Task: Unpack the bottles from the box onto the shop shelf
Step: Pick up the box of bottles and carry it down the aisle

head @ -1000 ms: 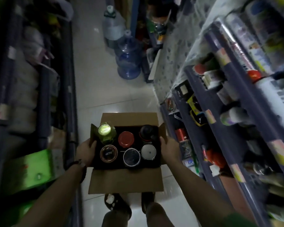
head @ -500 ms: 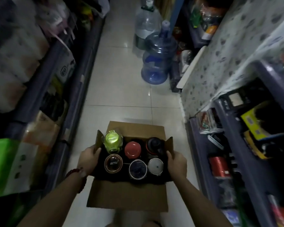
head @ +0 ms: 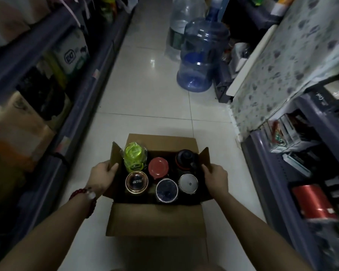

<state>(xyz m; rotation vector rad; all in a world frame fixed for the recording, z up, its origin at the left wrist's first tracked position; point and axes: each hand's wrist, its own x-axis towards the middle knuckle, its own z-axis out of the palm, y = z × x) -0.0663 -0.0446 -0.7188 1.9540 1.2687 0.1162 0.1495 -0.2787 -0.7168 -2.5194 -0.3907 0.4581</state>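
I hold the open brown cardboard box (head: 157,220) above the aisle floor: left hand (head: 103,176) grips its left flap, right hand (head: 216,178) its right flap. Six bottles (head: 162,173) stand inside.

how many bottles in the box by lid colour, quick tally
Bottles in the box, by top colour:
yellow-green: 1
red: 1
black: 1
copper-rimmed: 1
dark blue: 1
silver-white: 1
Total: 6
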